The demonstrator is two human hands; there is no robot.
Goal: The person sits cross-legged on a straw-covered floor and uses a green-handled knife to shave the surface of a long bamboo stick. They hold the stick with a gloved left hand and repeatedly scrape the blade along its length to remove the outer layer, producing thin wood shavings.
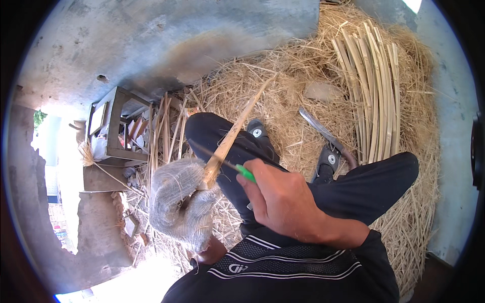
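The near end of a pale wooden stick (pixel 235 132) is gripped in the gloved left hand (pixel 183 194), its fingers curled round, though how tightly they are pressed cannot be told under the grey knit. The stick is slanted far and to the right, past the left knee (pixel 202 129). A green-handled knife (pixel 246 173) is pinched between thumb and forefinger of the right hand (pixel 288 202), its blurred blade laid across the stick. At far right, slender strips (pixel 376 96) are piled on straw (pixel 293 76), with a curved blade (pixel 323 130) lying just left of them.
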